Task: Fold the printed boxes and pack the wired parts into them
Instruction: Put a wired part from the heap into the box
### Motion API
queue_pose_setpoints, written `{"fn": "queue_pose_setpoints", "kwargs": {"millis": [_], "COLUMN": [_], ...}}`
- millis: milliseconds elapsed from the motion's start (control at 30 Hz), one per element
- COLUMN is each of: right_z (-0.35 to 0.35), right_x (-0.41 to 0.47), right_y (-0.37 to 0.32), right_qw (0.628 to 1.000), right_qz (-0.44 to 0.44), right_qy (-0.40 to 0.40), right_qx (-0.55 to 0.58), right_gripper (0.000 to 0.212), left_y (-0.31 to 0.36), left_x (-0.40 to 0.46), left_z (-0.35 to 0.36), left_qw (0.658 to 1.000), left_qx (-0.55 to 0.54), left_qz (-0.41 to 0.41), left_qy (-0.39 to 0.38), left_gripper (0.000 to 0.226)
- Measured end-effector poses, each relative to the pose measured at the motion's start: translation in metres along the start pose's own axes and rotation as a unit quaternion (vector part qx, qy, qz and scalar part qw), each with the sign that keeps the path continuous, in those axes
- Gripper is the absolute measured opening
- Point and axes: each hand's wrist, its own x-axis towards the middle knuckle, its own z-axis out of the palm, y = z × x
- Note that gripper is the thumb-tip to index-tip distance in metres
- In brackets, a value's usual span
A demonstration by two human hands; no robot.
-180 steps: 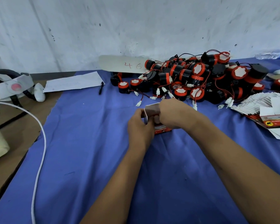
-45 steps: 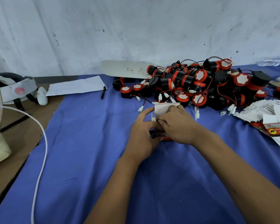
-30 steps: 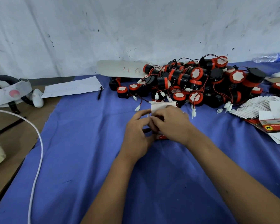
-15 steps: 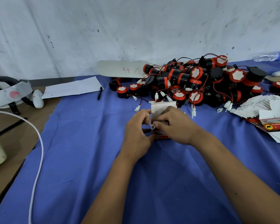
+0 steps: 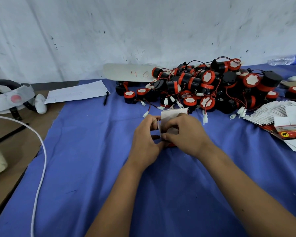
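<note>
On the blue cloth (image 5: 96,168), just in front of the heap of black-and-orange wired parts (image 5: 210,86), both hands meet around one small printed box (image 5: 171,115). The left hand (image 5: 146,141) curls its fingers against the box's left edge, thumb reaching in toward the middle, while the right hand (image 5: 184,134) bends its fingers over the top and pinches the card near its lower left corner. A white flap of the box stands up above the knuckles, and a strip of red print shows beneath the right hand; whether a part already sits inside cannot be told. To the right of the heap lies a fanned stack of flat boxes (image 5: 278,115), white sides up, with one red and yellow printed face at the near end. Left of the heap a black pen (image 5: 106,98) rests beside a sheet of paper (image 5: 77,94), and behind it a pale card (image 5: 128,72) marked "46" leans at the wall's foot. Farther left of the heap sit a white headset (image 5: 12,98) and a white cable (image 5: 41,156). A plastic bottle (image 5: 287,59) lies beyond the heap's right end.
</note>
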Motion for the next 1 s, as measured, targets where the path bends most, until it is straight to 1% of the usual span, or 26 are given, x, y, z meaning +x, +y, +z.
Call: {"fn": "queue_pose_setpoints", "kwargs": {"millis": [67, 200, 400, 533, 633, 733, 833, 933, 1000], "right_z": [0.001, 0.002, 0.002, -0.003, -0.004, -0.005, -0.006, -0.013, -0.018], "right_x": [-0.001, -0.001, 0.003, 0.003, 0.004, 0.009, 0.013, 0.015, 0.014], "right_y": [-0.001, -0.003, -0.007, -0.003, -0.003, -0.004, -0.004, -0.005, -0.005], "right_qw": [0.999, 0.999, 0.998, 1.000, 1.000, 1.000, 0.997, 0.986, 0.980], "right_qz": [0.005, 0.020, 0.006, 0.005, 0.001, -0.002, -0.014, -0.037, -0.049], "right_qy": [0.025, 0.048, 0.040, 0.018, 0.005, -0.009, -0.046, -0.107, -0.134], "right_qx": [0.025, -0.010, -0.038, -0.004, -0.006, -0.007, -0.061, -0.122, -0.138], "right_gripper": [0.005, 0.010, 0.011, 0.015, 0.014, 0.018, 0.021, 0.033, 0.034], "left_y": [0.000, 0.001, 0.003, 0.007, 0.006, 0.004, -0.001, -0.008, -0.011], "left_x": [0.000, 0.001, 0.001, 0.001, 0.001, 0.000, 0.001, 0.002, 0.002], "left_z": [0.001, 0.002, 0.003, 0.002, 0.003, 0.004, 0.006, 0.009, 0.012], "left_qw": [1.000, 1.000, 1.000, 1.000, 0.999, 1.000, 1.000, 0.999, 0.998], "left_qx": [-0.002, -0.006, -0.015, -0.016, -0.030, -0.026, -0.008, -0.003, 0.010], "left_qz": [-0.002, -0.014, -0.010, -0.015, -0.020, -0.015, -0.015, -0.036, -0.057], "left_qy": [-0.001, -0.012, -0.010, -0.006, -0.005, -0.005, -0.002, -0.002, -0.023], "left_gripper": [0.041, 0.041, 0.046, 0.053, 0.057, 0.065, 0.067, 0.062, 0.075]}}
